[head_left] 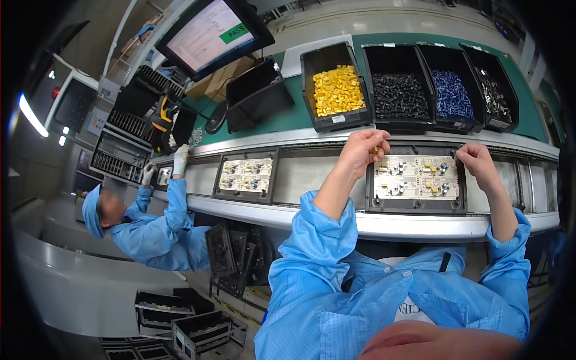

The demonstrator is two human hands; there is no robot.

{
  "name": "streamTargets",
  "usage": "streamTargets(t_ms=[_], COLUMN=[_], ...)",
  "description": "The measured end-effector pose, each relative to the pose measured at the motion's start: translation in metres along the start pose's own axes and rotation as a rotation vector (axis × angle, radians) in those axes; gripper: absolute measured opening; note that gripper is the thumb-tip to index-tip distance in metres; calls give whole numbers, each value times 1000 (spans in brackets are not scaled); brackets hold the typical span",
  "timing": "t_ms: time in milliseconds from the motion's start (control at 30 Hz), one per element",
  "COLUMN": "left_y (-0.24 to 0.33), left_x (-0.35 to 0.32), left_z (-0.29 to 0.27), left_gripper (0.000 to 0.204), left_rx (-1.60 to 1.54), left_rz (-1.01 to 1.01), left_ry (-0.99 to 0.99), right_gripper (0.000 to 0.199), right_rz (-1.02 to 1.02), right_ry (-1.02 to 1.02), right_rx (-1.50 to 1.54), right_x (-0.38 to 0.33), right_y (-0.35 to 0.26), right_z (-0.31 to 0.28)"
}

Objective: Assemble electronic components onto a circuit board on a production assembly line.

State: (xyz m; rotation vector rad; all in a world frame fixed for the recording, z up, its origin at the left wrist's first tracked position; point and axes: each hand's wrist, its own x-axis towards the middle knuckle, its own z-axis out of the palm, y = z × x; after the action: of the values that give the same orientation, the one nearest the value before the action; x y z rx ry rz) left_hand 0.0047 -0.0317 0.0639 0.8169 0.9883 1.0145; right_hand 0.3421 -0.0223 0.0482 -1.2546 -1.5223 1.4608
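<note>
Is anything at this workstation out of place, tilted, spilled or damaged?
Nothing stands out. The circuit board sits square in its black carrier. The four parts bins stand in a row with their contents inside. The left hand holds small yellow parts.

An electronics assembly line in a factory: circuit boards [416, 176] in trays ride a conveyor [312, 174] beside the hands, with parts bins [336, 90] beyond and a monitor [210, 33] overhead.

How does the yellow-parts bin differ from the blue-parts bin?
The yellow-parts bin is the leftmost of the four and holds blocky yellow pieces heaped in its middle; the blue-parts bin sits third from the left and holds small blue pieces spread along it. Both are black, open-topped and tilted toward the person.
</note>
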Motion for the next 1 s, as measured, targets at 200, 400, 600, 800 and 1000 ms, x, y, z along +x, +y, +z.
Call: streamTargets(t_ms=[200,400,600,800,1000], left_y=[9,15,15,17,13], left_x=[-3,-7,-7,-9,-10], left_z=[-9,-12,-20,-22,-17], left_gripper=[20,21,20,19,18], left_rx=[-24,-43,-110,-127,-117], left_rz=[53,85,148,130,100], left_ry=[-1,50,56,79,92], right_gripper=[17,17,17,17,17], right_rz=[1,47,66,106,118], right_ry=[26,34,48,60,60], right_rx=[166,229,289,295,261], right_x=[6,5,6,6,4], right_y=[7,9,10,10,10], right_z=[-3,-8,-11,-10,-12])
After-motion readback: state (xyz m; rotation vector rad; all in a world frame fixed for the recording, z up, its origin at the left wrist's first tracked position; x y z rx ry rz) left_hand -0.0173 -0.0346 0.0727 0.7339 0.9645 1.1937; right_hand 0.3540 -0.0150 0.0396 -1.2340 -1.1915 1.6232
